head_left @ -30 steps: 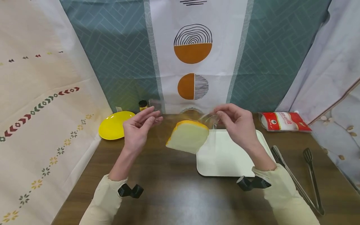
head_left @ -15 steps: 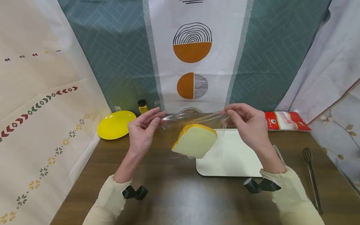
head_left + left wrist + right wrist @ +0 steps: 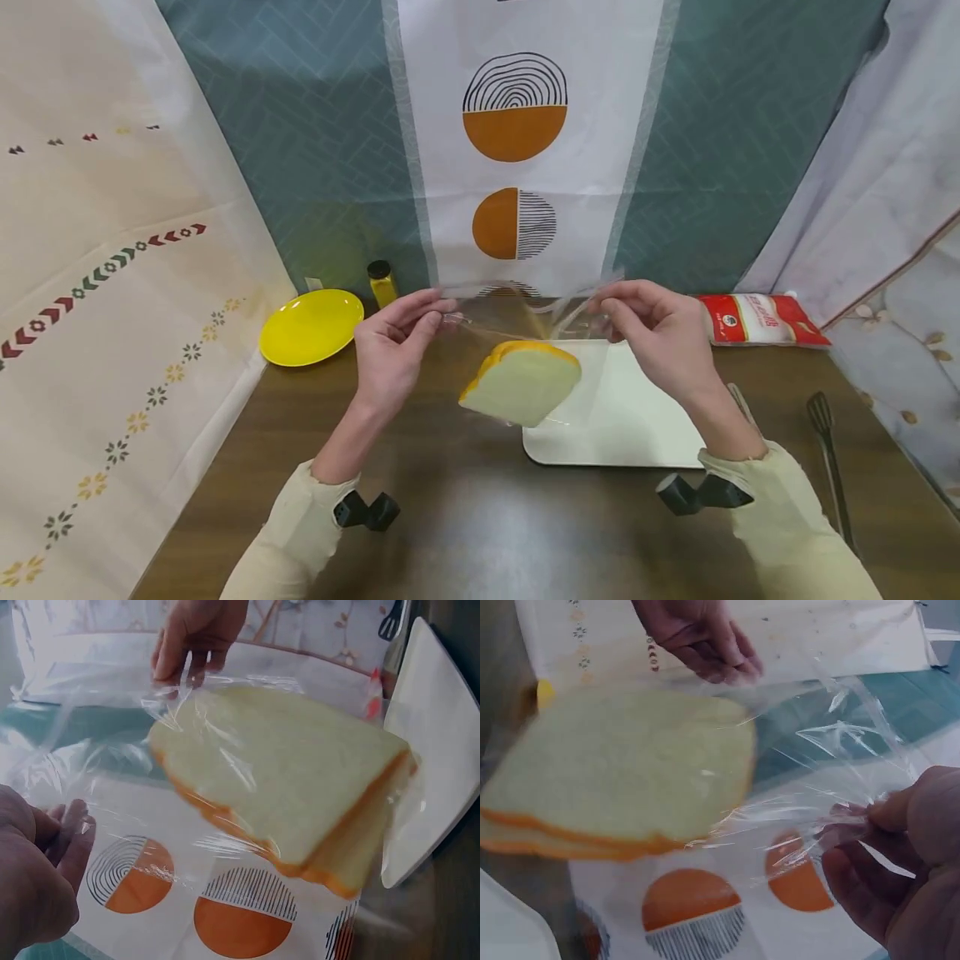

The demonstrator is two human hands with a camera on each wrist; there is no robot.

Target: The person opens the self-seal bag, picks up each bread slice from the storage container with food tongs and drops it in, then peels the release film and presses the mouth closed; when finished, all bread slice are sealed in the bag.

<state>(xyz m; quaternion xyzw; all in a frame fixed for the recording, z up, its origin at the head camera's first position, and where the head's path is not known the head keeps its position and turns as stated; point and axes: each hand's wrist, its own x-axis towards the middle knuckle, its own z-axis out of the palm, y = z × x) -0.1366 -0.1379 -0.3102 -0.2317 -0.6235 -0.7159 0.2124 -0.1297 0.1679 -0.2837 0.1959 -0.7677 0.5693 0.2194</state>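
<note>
A clear plastic bag [image 3: 802, 817] hangs between both hands, with bread slices [image 3: 525, 383] inside it, raised above the table. My left hand [image 3: 390, 350] pinches the bag's upper left edge between thumb and fingers. At the upper right edge, my right hand [image 3: 663, 337] pinches the film the same way. In the left wrist view the bread [image 3: 277, 765] shows as two slices lying together, pale with orange-brown crust. The bag's film is crinkled near the right fingers [image 3: 900, 810].
A white tray [image 3: 622, 433] lies under and right of the bag. The yellow plate [image 3: 311, 329] and a yellow bottle with black cap [image 3: 382, 283] stand at the back left. A red and white packet [image 3: 761, 321] and metal utensil [image 3: 828, 450] lie on the right.
Both hands have shifted right. The bag was pulled taut between them half a second ago; its top edge now sags more loosely. The bread hangs a little lower and further right than at first.
</note>
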